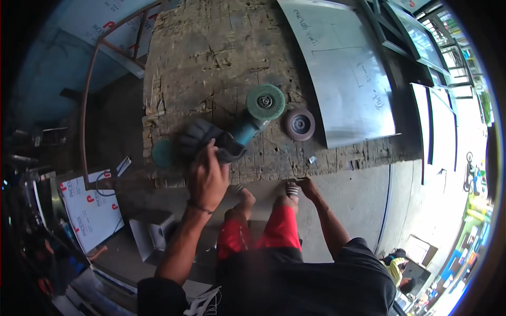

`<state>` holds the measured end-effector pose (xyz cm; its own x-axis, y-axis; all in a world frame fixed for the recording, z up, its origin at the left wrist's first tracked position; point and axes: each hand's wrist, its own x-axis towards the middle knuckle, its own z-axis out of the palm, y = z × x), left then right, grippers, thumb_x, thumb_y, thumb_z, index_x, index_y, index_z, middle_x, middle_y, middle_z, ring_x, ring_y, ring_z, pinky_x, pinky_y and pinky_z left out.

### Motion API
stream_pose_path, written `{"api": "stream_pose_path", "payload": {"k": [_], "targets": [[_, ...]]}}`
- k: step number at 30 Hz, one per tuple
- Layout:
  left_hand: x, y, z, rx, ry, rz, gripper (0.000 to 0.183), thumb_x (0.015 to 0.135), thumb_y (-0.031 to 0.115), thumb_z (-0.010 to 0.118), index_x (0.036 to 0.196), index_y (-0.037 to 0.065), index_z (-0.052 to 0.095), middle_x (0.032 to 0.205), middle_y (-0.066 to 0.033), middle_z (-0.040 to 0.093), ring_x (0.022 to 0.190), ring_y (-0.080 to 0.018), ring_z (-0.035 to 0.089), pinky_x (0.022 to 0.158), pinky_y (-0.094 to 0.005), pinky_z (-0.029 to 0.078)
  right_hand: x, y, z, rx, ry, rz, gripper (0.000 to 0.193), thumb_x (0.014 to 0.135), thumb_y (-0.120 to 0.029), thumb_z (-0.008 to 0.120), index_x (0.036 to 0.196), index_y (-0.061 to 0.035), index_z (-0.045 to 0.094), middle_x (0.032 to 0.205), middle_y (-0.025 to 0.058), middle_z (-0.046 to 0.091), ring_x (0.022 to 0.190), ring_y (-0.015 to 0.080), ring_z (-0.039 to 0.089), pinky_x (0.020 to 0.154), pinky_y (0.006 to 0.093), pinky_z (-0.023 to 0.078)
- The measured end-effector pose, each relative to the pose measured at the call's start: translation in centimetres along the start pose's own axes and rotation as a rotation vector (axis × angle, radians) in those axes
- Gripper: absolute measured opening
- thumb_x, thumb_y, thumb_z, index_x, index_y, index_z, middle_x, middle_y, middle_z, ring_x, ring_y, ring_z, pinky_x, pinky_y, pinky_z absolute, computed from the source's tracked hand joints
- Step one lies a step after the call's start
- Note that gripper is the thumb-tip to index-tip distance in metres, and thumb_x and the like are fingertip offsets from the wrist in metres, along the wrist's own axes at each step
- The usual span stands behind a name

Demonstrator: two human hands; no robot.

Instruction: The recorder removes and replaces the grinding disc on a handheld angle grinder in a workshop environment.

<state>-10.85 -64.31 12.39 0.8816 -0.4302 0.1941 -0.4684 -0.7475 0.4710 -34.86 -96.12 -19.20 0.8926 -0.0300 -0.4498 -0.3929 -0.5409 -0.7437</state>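
Note:
My left hand (pixel 208 181) is closed on the cuff of a dark work glove (pixel 203 138) at the bench's front edge. The glove lies partly over a teal angle grinder (pixel 246 130), hiding its rear end. A green abrasive disc (pixel 265 112) is fitted on the grinder and faces up. Just right of it lies a loose brownish grinding disc (pixel 300 125). A flat teal disc (pixel 162 153) rests left of the glove. My right hand (pixel 307 184) hangs low by the bench edge, beside my foot in the view; its fingers are too small and dark to make out.
The worn wooden bench (pixel 211 58) has a rough, chipped top. A large metal sheet with marker lines (pixel 350 79) lies on its right side, with metal frames (pixel 392 34) beyond. A rusty frame (pixel 87 113) stands at left. A metal box (pixel 153 234) sits on the floor. Another person (pixel 399 271) is at lower right.

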Motion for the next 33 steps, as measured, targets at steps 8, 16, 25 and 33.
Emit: {"api": "stream_pose_path", "payload": {"k": [8,16,25,33], "targets": [[3.6,0.7,3.7,0.137,-0.208,-0.08,0.083,0.072,0.044,0.085,0.131,-0.001,0.047,0.102,-0.0233,0.065,0.092,-0.0421,0.063,0.079,-0.0484,0.052,-11.7,-31.8,-8.0,0.74,0.067,0.117,0.036,0.099,-0.027,0.057,0.108,0.0067,0.065,0.105,0.014,0.07,0.095,0.0195,0.069,0.083,0.033,0.054],[6.2,-3.4,2.1,-0.81,-0.145,-0.199,0.059,0.079,0.032,0.082,0.117,-0.005,0.055,0.1,-0.0241,0.068,0.091,-0.0413,0.068,0.078,-0.0431,0.053,3.1,-37.4,-8.8,1.401,0.513,0.238,0.051,0.1,-0.045,0.055,0.12,0.0011,0.061,0.112,0.0123,0.068,0.096,0.0215,0.067,0.088,0.0354,0.052],[4.7,-2.2,4.9,-0.496,-0.088,-0.489,0.043,0.087,0.022,0.069,0.121,-0.001,0.056,0.11,-0.0244,0.065,0.103,-0.0383,0.065,0.084,-0.0433,0.051,12.2,-38.8,-1.4,1.081,0.285,0.351,0.065,0.092,-0.05,0.065,0.129,0.0017,0.055,0.115,0.0162,0.066,0.102,0.0231,0.064,0.09,0.0351,0.049],[3.5,-1.8,3.2,-0.535,-0.061,-0.44,0.054,0.083,0.024,0.073,0.126,0.0,0.052,0.11,-0.0243,0.065,0.105,-0.0387,0.066,0.086,-0.0425,0.052,11.9,-41.6,-3.8,1.029,0.342,0.365,0.05,0.09,-0.038,0.071,0.118,0.0029,0.06,0.103,0.0118,0.067,0.093,0.0193,0.064,0.08,0.0355,0.051]]}}
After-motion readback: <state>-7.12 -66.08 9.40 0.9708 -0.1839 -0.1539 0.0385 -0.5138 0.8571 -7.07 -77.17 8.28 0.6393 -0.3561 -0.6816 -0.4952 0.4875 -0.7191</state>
